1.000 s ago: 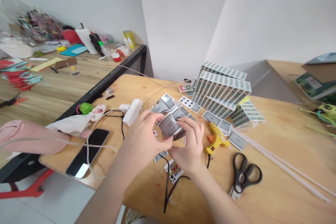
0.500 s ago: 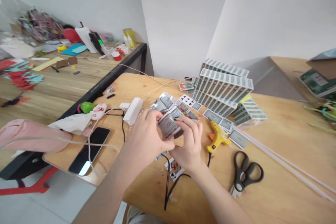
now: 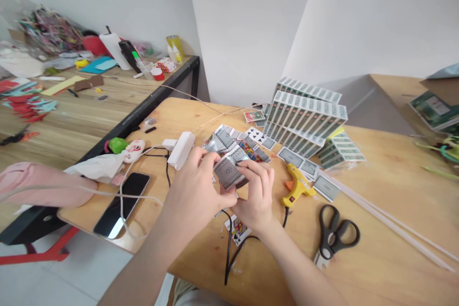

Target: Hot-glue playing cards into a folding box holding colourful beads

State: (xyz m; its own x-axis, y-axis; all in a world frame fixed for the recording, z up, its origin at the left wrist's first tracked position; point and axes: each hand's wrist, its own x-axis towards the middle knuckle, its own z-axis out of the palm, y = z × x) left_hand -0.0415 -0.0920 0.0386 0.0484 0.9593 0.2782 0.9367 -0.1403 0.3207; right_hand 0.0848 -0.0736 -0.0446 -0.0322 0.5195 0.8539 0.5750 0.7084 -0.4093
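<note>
My left hand (image 3: pixel 195 191) and my right hand (image 3: pixel 255 193) meet above the wooden table (image 3: pixel 376 229), both pinching a bent playing card (image 3: pixel 229 171) with a grey patterned back. The left fingers grip its left edge, the right fingers its right and lower edge. Behind the hands lies a joined cluster of folded cards (image 3: pixel 233 143). A face-up card (image 3: pixel 238 230) lies below my right wrist beside a black cable (image 3: pixel 228 244).
A yellow glue gun (image 3: pixel 297 184), black scissors (image 3: pixel 335 236) and clear glue sticks (image 3: pixel 387 222) lie to the right. A stepped stack of card boxes (image 3: pixel 308 117) stands behind. Left: white adapter (image 3: pixel 181 149), phone (image 3: pixel 120 198), pink item (image 3: pixel 36 189). A cluttered second table (image 3: pixel 71 105) stands beyond.
The view has shifted slightly. Both hands stay on the card, and my right fingers have slid a little along its edge.
</note>
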